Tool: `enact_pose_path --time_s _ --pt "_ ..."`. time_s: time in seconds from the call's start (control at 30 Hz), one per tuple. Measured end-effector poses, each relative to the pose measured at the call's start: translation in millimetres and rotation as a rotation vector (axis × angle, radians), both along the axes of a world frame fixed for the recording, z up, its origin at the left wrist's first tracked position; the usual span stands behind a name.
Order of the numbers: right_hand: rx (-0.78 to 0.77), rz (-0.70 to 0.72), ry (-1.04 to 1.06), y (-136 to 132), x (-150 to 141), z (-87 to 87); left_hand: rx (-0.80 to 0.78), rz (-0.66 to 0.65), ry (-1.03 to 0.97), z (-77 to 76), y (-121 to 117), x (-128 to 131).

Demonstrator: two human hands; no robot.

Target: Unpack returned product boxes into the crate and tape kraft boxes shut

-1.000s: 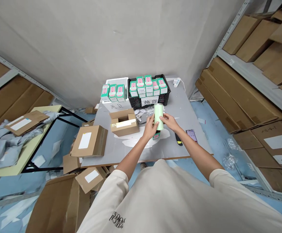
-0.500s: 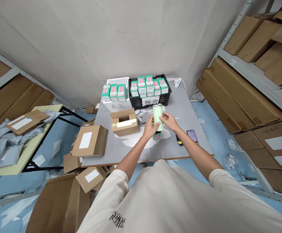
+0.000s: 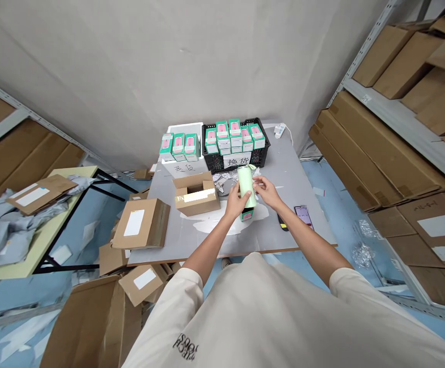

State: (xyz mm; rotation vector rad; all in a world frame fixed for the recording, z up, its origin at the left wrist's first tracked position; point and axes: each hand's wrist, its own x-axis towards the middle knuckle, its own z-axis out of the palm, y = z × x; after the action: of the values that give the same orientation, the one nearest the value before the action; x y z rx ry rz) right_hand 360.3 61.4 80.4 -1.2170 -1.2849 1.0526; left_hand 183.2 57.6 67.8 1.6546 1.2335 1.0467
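Note:
A light green tumbler is held above the table, tilted a little to the left. My left hand wraps its left side with the thumb across the front. On the other side, my right hand is closed at the tumbler's right edge, fingertips against it. A lid or strap piece in the same green shows at the tumbler's top, too small to make out. Just beneath stands a small green and pink box, partly covered by the tumbler. Left of my hands sits an opened cardboard box with its flaps up.
Behind are a black crate and a white foam box, both with several green and pink boxes. A phone and a black-yellow tool lie right. A closed carton stands at the table's left edge.
The tumbler has turned and leans slightly to the left, and its green top piece has come into view. My right thumb has moved off the tumbler's front to its right edge.

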Motion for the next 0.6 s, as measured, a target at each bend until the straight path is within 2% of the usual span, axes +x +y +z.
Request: enact_pose_path --time_s 0.2,0.4,0.6 --pt "0.042 0.037 -0.051 -3.3 -0.5 6.9 -0.103 -0.007 -0.149 1.4 7.4 -2.0" --pt "-0.045 0.116 0.038 -1.9 -1.6 -3.7 -0.138 0.018 -0.263 6.4 10.8 -0.6" --pt "-0.088 0.03 0.036 -3.2 -1.7 -6.4 -0.176 0.038 -0.32 4.1 15.6 -0.6"
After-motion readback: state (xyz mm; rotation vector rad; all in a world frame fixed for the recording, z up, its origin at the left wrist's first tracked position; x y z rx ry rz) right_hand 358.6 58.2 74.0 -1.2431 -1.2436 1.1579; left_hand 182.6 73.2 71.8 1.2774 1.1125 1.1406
